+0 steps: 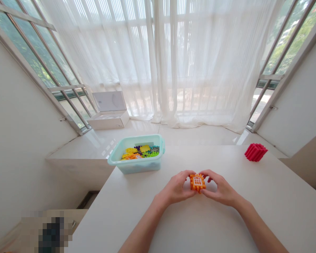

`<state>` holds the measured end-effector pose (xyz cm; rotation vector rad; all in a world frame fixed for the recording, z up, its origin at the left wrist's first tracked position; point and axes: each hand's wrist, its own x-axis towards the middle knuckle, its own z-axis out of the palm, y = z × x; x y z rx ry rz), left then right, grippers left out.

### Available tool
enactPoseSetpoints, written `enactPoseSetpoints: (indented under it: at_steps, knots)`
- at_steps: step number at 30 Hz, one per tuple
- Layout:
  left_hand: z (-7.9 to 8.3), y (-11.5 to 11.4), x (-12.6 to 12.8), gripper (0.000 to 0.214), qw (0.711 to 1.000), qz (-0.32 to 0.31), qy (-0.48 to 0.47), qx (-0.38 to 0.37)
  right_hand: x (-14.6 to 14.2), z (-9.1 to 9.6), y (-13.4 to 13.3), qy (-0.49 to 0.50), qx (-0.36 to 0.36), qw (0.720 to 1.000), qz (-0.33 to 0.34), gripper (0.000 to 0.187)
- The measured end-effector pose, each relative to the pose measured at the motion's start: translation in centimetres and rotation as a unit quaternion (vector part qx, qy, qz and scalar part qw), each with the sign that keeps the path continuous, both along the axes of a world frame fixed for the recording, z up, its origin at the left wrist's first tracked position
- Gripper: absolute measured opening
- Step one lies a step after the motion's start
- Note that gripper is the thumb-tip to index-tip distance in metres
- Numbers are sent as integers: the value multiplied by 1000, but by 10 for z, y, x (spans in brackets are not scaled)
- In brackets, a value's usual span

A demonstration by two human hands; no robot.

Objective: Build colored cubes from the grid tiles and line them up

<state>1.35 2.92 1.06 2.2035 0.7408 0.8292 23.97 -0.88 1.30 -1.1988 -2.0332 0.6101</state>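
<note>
- One sheer white curtain (200, 63), thin fabric in soft vertical folds, beyond the tub, its hem gathered on the ledge.
- One white tabletop (197, 228), smooth and faintly glossy, beneath the tub and spreading rightward from it; left edge slanting right beside the tub.
- One pale, shiny ledge (186, 135), behind the tub.
- One white box (107, 121), rectangular with raised lid, on the ledge, behind and left of the tub.
- One mint tub (140, 167), seemingly plastic, with rounded corners and a flared rim.
- Two hands, right of the tub and nearer: left hand (177, 188) gripping the block's left side, right hand (219, 188) gripping its right; wide stretch of tabletop around both.
- One red stack (255, 152), ribbed and notched, far right of the tub, well apart from the hands.
- One orange block (197, 181), tooth-edged with one white window grid facing up, held right of the tub and nearer.
- Many pieces (145, 148) inside the tub: yellow, orange, green, purple; too jumbled for counting.
</note>
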Motion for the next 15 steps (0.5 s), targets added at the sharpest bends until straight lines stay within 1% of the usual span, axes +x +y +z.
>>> enactPoseSetpoints:
  at_steps: [3, 8, 10, 15]
  knots:
    - [1, 0, 0, 51, 1000, 1, 0, -2, 0, -1, 0, 1, -6, 1000, 1, 47]
    - [2, -1, 0, 52, 1000, -2, 2, 1, 0, -2, -1, 11, -10, 1000, 4, 61]
    - [3, -1, 1, 51, 1000, -4, 0, 0, -1, 0, -1, 19, -5, 1000, 5, 58]
    - [5, -2, 0, 44, 1000, -3, 6, -1, -2, 7, -2, 28, 3, 999, 20, 40]
